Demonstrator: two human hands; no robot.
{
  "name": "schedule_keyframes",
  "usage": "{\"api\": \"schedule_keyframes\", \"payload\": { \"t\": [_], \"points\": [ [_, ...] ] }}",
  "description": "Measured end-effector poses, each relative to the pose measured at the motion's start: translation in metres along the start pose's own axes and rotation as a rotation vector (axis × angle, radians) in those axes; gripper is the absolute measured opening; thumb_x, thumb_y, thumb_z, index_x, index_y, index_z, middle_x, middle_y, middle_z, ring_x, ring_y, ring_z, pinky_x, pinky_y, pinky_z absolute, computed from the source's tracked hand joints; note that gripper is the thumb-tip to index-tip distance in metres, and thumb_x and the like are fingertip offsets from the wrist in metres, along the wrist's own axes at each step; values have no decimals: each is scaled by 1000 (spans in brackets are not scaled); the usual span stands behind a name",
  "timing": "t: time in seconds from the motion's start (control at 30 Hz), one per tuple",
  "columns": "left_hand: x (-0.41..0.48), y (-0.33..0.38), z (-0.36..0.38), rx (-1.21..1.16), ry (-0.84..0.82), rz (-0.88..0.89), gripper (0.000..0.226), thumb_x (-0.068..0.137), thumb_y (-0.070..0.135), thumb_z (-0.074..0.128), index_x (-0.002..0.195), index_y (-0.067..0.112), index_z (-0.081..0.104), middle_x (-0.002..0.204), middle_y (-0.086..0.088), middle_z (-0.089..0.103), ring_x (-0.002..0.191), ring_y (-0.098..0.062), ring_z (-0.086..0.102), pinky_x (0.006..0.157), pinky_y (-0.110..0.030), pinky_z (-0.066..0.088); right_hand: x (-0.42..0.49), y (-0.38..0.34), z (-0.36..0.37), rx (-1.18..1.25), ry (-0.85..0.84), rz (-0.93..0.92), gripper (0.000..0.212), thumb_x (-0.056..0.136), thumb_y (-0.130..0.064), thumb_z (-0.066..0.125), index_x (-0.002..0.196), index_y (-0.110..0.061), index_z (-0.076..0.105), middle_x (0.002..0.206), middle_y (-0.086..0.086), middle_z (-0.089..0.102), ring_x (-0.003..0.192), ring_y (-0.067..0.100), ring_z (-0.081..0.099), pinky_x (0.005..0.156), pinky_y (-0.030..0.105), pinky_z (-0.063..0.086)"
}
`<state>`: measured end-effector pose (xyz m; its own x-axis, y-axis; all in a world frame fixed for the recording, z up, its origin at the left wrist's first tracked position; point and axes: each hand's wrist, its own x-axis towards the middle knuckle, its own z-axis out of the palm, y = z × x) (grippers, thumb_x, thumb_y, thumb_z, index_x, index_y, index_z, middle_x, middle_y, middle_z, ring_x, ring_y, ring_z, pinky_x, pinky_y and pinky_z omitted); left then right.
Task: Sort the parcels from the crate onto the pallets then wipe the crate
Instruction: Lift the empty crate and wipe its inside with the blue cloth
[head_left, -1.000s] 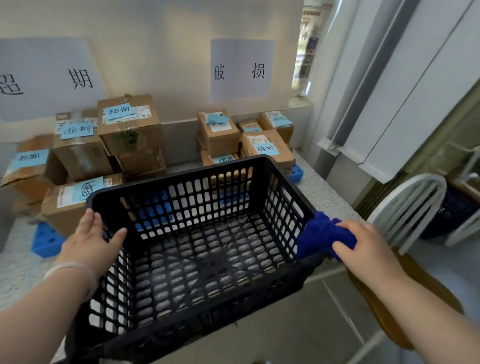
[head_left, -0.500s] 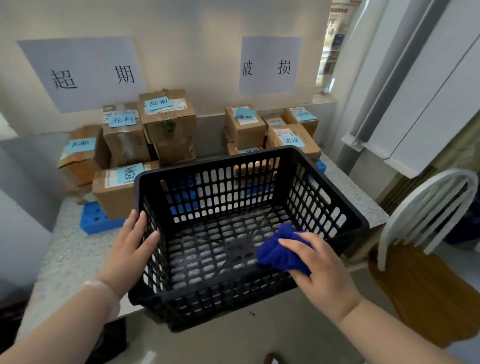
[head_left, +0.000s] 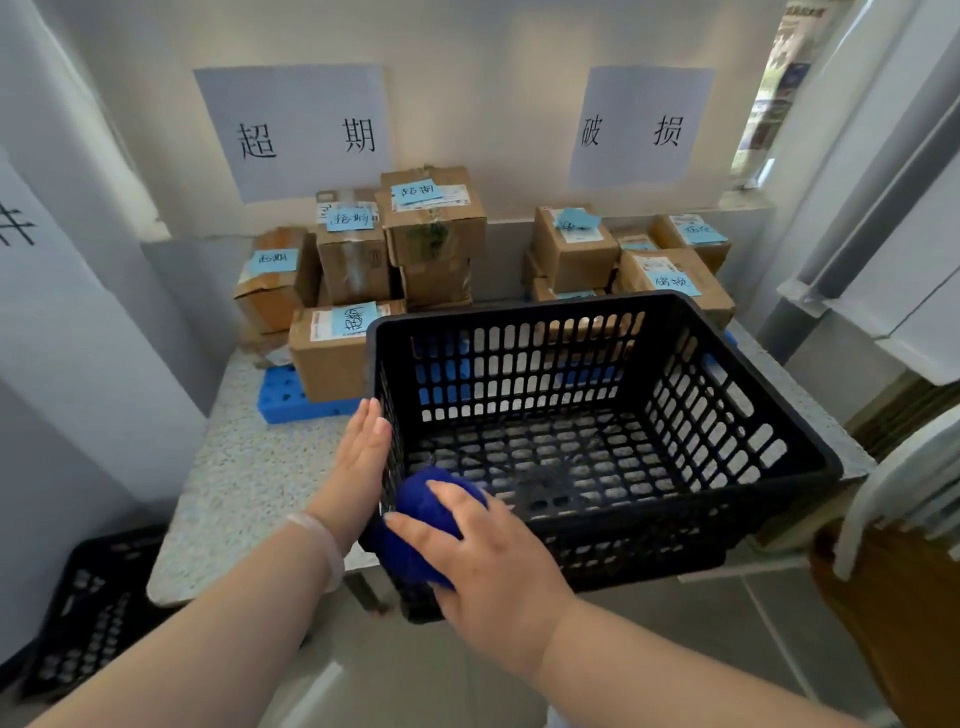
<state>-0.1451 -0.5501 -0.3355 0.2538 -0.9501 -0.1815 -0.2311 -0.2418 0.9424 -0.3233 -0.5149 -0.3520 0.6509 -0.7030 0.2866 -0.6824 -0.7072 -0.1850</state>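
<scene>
- Fingers (head_left: 371, 423) of my left hand (head_left: 358, 457): straight and together, laid flat against the outside of the left wall of the black crate (head_left: 675, 312).
- Fingers (head_left: 415, 530) of my right hand (head_left: 498, 561): spread and curled over a bunched blue cloth (head_left: 431, 506), gripping it. I see the cloth pressed on the crate's near-left corner, across the rim.
- Position of the black crate: near right corner of the table (head_left: 249, 467), with its near side overhanging the table's near edge. Slotted plastic, mesh floor in plain view.
- Far left of the table: left parcel stack (head_left: 436, 218), brown cardboard boxes with blue notes, standing on a blue pallet (head_left: 291, 389) under the left wall sign (head_left: 296, 130).
- Far right corner, behind the crate: right parcel stack (head_left: 571, 249), same boxes and notes, under the right wall sign (head_left: 639, 124).
- Floor, left of the table: second black crate (head_left: 93, 608).
- Right of the table: chair (head_left: 893, 499), white back, wooden seat.
</scene>
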Motion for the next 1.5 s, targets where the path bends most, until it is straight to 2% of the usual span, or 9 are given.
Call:
{"api": "schedule_keyframes", "payload": {
  "t": [0.37,0.53,0.67,0.77,0.87,1.0,1.27,1.37,1.5],
  "points": [
    [-5,-1,-5,221,-98,41,56,105,44,29,157,26,15,165,11,3,151,-9,0,121,-32,3,-10,14,-9,107,27,-49,55,81,-43,50,135,-38,48,131,7,57,97,28,65,85,38,58],
    [-44,-11,-7,506,-15,330,65,88,69,24,149,48,17,159,25,11,149,0,5,123,-32,4,-2,10,-3,216,-18,-42,66,78,-38,54,140,-24,38,139,10,53,118,30,59,96,45,52],
    [-69,-14,5,550,-60,567,65,92,62,38,148,56,6,141,45,23,131,19,24,112,-13,16,6,14,-14,521,-90,-74,68,74,-26,55,135,-25,27,154,-2,30,132,14,46,104,23,41],
    [-66,-19,3,623,-19,612,81,84,64,50,149,57,2,125,25,44,112,2,41,99,-8,26,6,27,-24,451,-153,-75,78,77,-44,62,140,-34,17,157,-14,17,126,11,49,99,20,42],
    [-62,-16,-8,737,-43,680,80,74,60,59,146,57,24,110,7,49,96,-11,45,89,-22,39,7,44,-33,169,-307,33,113,65,-81,52,147,-41,-14,162,-12,-1,147,8,16,122,33,15],
    [-74,-17,-14,897,-34,884,58,58,48,67,115,34,60,96,2,49,82,-17,49,74,-29,48,6,53,-32,-96,-405,38,112,74,-79,51,150,-41,-22,161,-13,10,149,9,10,123,38,0],
    [-84,-23,-28,574,143,589,36,80,29,51,112,26,68,130,14,48,118,-6,50,99,-22,44,9,50,-28,-109,-386,57,98,78,-78,52,156,-38,7,156,-15,28,145,12,27,119,35,15],
    [-81,-8,-27,431,71,394,38,80,40,39,103,32,68,119,32,48,120,1,45,99,-17,37,10,50,-26,-120,-358,71,100,73,-82,54,155,-39,17,152,-15,39,140,12,37,116,35,25],
    [-69,2,-30,399,67,311,8,94,28,55,90,34,57,103,21,55,101,-1,53,85,-22,45,12,47,-30,-92,-385,77,97,78,-78,52,155,-40,8,156,-17,28,144,10,27,118,32,16]
  ]
}}
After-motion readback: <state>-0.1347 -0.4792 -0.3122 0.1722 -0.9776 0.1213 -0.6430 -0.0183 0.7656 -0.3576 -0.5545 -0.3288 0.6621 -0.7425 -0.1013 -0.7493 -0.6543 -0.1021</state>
